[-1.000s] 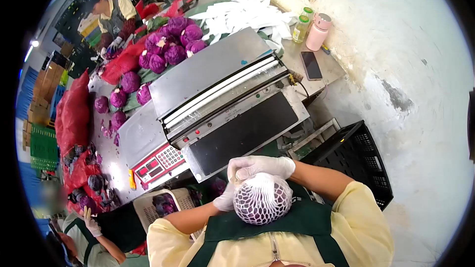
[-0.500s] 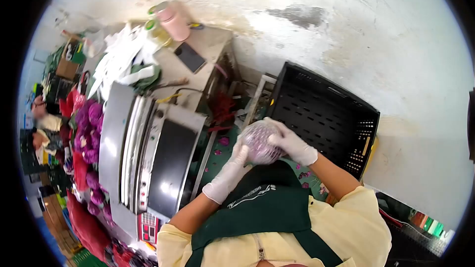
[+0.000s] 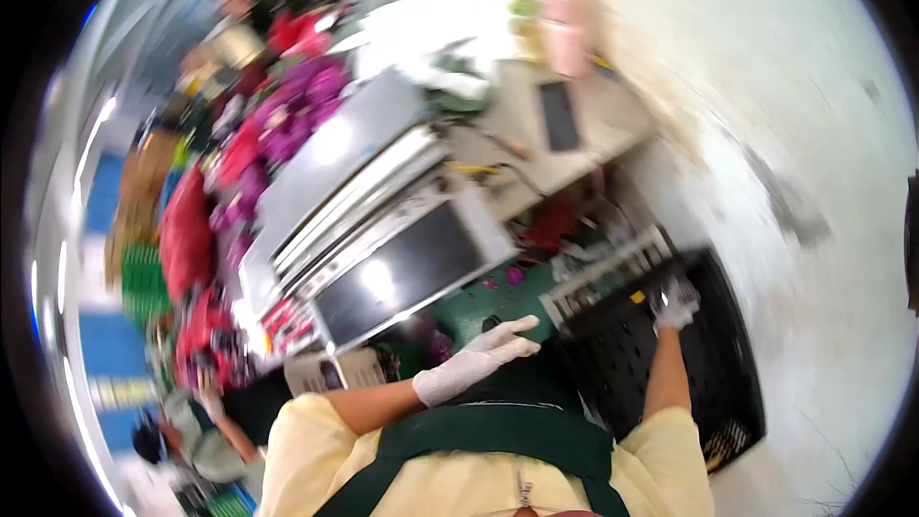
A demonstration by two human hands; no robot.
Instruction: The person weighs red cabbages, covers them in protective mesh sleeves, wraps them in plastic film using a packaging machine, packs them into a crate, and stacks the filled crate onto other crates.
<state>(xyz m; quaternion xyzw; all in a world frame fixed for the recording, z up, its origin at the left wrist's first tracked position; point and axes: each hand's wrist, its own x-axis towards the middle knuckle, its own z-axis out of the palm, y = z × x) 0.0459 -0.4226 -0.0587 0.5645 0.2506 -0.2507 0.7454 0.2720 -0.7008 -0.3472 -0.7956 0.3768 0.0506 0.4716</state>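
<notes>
My right hand (image 3: 678, 314), in a white glove, reaches down into the black plastic crate (image 3: 737, 325). Its fingers are around the film-wrapped red cabbage (image 3: 668, 293), which is blurred and mostly covered by the hand. My left hand (image 3: 479, 360), gloved too, hangs in front of the apron with its fingers stretched out and nothing in them. Just beyond it stands a film-wrapping machine (image 3: 397, 273) with a dark, shiny plate.
A worktable (image 3: 613, 124) beyond the machine bears a phone (image 3: 559, 117), a pink bottle (image 3: 569, 36) and white sheets (image 3: 431, 24). Purple cabbages (image 3: 304, 101) are heaped behind the machine. At lower left is another person (image 3: 206, 431). Leaf scraps (image 3: 515, 275) dot the green floor.
My right hand has carried the wrapped cabbage from in front of my chest into the crate. The left hand has let go of it and opened. My view has turned.
</notes>
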